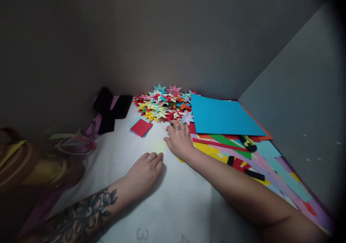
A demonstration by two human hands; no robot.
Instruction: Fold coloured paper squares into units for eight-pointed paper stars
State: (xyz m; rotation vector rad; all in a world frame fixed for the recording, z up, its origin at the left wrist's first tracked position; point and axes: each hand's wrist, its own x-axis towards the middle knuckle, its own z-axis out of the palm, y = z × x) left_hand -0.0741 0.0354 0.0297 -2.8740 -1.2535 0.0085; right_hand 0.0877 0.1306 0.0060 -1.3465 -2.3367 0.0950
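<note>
My left hand (pixel 147 165) is just below the middle of the picture, palm down. Its fingertips are at the bottom edge of a pale yellow-green paper square (pixel 158 147), which lies flat in the middle of the picture. I can't tell if I am pinching the paper or only pressing on it. My right hand (pixel 178 138) is a bit higher and to the right, with bent fingers and the thumb set apart. Something dark shows by its fingertips, but I can't tell if I am gripping it.

Just above the right hand, at the top middle, is a big heap of folded paper stars (pixel 158 108) in lots of colors. Left of that hand is a little stack of paper squares (pixel 141 127) with a red one on top. A big blue sheet (pixel 227 115) lies right of the stars, with a yellow and black cutter (pixel 248 143) by its bottom edge.
</note>
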